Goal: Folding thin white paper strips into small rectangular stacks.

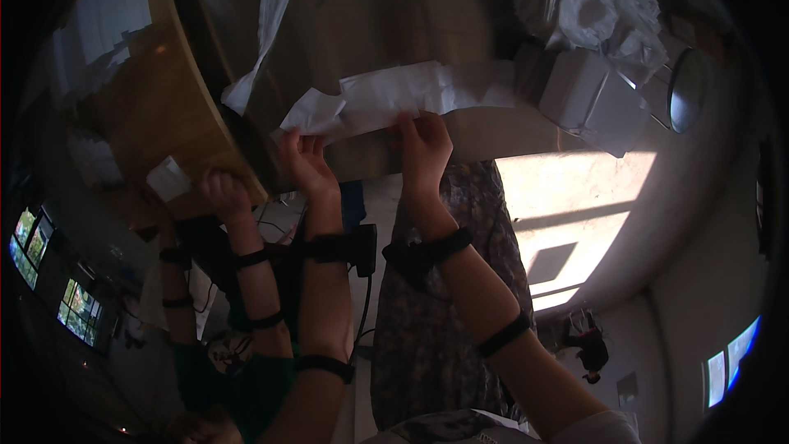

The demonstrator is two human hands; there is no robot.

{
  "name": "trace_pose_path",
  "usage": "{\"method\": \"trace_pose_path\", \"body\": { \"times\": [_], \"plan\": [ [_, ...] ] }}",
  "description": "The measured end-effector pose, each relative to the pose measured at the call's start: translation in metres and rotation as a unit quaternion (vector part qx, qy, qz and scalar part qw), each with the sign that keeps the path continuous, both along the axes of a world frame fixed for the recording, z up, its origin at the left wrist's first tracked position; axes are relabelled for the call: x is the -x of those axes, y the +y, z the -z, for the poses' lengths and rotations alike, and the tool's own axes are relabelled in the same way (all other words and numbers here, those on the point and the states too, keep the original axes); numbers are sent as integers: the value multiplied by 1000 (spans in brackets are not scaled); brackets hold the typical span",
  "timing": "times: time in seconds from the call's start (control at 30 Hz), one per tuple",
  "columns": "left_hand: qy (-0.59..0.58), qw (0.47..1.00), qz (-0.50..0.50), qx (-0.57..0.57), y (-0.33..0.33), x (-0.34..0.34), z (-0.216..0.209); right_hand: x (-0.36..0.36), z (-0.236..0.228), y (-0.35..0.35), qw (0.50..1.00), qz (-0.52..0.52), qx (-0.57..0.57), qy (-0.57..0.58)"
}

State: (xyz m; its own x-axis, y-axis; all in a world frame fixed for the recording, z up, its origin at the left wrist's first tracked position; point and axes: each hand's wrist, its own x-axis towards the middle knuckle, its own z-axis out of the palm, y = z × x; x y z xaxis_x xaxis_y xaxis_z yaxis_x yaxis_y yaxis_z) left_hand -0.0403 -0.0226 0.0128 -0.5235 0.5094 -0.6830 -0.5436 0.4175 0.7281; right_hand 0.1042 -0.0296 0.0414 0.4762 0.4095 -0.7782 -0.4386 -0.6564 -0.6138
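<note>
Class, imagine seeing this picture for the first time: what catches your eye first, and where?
The bright patch of light, right of centre, likely strikes first. Next come the white sheets at upper centre, with the left hand and right hand at their near edge. White bundles are heaped at upper right.

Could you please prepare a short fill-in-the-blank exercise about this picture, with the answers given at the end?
1. The person's left hand and right hand are at the near edge of some ____ sheets.
2. The colour of the straps on the person's arms is ____.
3. The co-worker in green is on the person's ____ side.
4. The sunlit patch lies toward the picture's ____ side.

Missing words: white; black; left; right.
</note>
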Motion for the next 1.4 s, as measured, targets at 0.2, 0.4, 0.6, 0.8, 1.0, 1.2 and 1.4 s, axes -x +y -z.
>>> {"method": "trace_pose_path", "body": {
  "times": [0.2,0.4,0.6,0.8,1.0,1.2,1.4],
  "plan": [
    [-23,998,57,-21,-2,7,7,-9,3,-8,999,52,-11,-4],
    [-54,994,76,-61,22,4,11,-14,10,-7,997,80,-11,13],
    [-96,990,75,-64,25,15,15,-16,9,-7,999,50,-1,15],
    [-107,989,85,-53,23,21,21,-18,14,-11,1000,3,8,-23],
    [-91,989,98,-64,21,17,23,-24,11,-26,968,-71,34,-240],
    [-70,990,100,-75,25,22,16,-15,-4,27,965,-132,-217,65],
    [-74,985,129,-86,22,12,12,-31,27,29,971,-112,-195,82]
  ]
}}
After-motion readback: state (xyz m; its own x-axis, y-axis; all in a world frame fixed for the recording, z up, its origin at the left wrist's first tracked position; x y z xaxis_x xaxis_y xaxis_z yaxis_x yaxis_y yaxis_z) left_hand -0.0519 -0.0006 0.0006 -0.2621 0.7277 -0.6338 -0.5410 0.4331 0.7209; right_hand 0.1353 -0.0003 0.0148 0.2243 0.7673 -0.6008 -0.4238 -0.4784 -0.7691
